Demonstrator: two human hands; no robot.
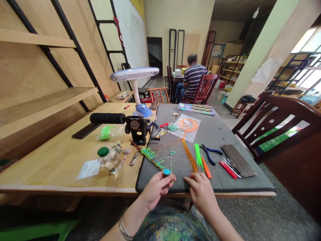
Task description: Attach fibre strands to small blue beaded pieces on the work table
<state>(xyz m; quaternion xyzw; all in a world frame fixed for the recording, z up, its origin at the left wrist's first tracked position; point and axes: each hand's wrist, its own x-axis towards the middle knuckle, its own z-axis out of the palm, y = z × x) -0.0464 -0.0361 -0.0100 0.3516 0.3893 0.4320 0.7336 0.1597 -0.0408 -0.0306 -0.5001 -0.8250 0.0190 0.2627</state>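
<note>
One blue piece (166, 172), perhaps beaded, in left hand (155, 188), grip pinched narrow.

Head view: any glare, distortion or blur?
Head view: glare washes out the upper-right window; wide-angle distortion seems to slant the wooden shelves at left; the seated person's head is pixelated; the blue beadwork in the left hand shows little fine detail.
</note>
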